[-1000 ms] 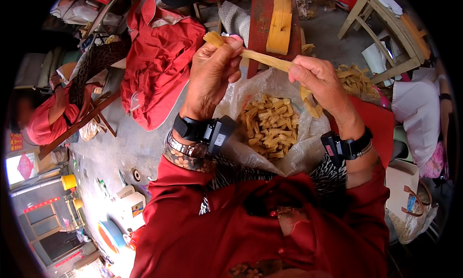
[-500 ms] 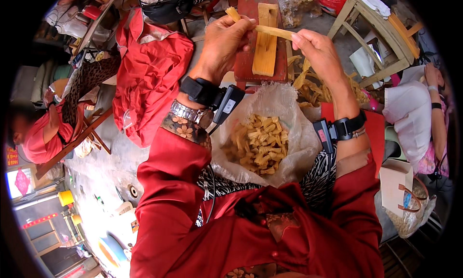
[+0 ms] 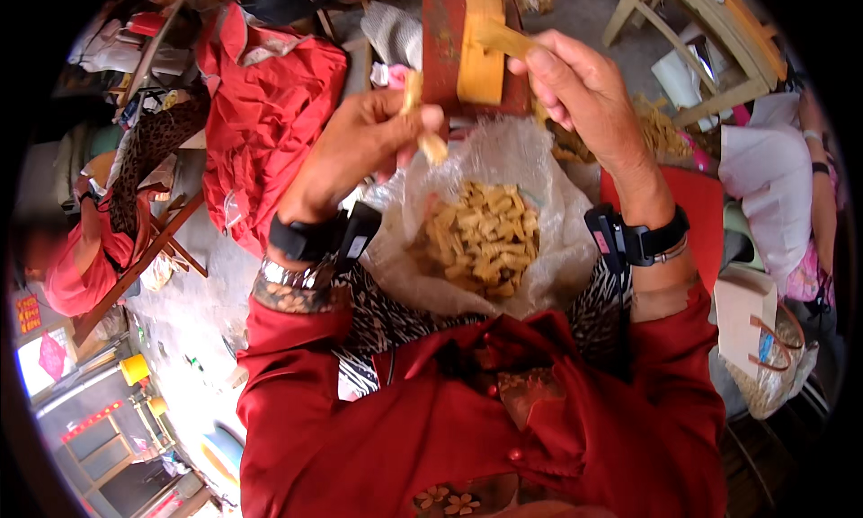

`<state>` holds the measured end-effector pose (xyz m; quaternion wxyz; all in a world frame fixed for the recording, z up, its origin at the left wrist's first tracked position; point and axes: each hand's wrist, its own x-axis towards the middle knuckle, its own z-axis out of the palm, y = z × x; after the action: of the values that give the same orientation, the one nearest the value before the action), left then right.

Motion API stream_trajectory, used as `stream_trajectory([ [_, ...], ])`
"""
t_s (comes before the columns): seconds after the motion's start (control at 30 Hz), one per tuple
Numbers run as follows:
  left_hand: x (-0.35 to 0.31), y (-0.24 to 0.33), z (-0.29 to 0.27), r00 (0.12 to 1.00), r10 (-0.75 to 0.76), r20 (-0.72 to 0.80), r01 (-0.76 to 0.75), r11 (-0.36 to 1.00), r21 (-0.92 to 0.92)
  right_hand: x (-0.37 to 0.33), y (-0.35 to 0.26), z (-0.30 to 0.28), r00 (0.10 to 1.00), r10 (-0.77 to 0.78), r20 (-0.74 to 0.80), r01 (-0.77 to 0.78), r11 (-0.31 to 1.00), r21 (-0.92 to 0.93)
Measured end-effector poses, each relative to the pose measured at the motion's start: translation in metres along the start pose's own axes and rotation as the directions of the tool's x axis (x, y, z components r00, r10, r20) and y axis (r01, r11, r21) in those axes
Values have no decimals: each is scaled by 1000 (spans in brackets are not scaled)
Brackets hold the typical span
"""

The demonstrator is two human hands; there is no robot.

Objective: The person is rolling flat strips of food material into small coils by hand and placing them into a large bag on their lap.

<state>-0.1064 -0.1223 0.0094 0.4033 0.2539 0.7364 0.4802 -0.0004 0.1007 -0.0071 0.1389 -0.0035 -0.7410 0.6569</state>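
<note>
My left hand (image 3: 364,145) pinches a short folded piece of tan strip (image 3: 421,118) above a clear plastic bag (image 3: 539,181). The bag lies open on my lap and holds several small folded tan pieces (image 3: 476,239). My right hand (image 3: 580,91) is raised further back and grips a flat tan strip (image 3: 503,37) by its end, in front of a red and yellow wooden block (image 3: 463,42). The two hands are apart. Both wrists carry black bands.
A heap of red cloth (image 3: 265,114) lies to the left. A pale wooden stool (image 3: 701,33) stands at the upper right. Loose tan strips (image 3: 661,132) lie on the ground beyond my right wrist. A woven bag (image 3: 764,356) sits at the right. A person in red (image 3: 85,257) crouches at far left.
The strip that both hands held between them is now parted: my left hand has come down toward the bag with a short piece, and my right hand keeps the rest.
</note>
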Motion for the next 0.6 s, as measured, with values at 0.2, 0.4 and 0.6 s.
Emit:
stream_trajectory([
  [0.2, -30, -50, 62, 882, -255, 396, 248, 966, 70, -41, -4, 49, 943, -259, 210, 267, 964, -11],
  [0.4, -11, -26, 82, 854, -380, 357, 511, 478, -715, -90, 9, 98, 826, -411, 384, 430, 902, 41],
  [0.6, 5, -37, 62, 944, 35, 329, 210, 704, -678, -84, 4, 92, 869, -481, -118, 478, 877, -52],
])
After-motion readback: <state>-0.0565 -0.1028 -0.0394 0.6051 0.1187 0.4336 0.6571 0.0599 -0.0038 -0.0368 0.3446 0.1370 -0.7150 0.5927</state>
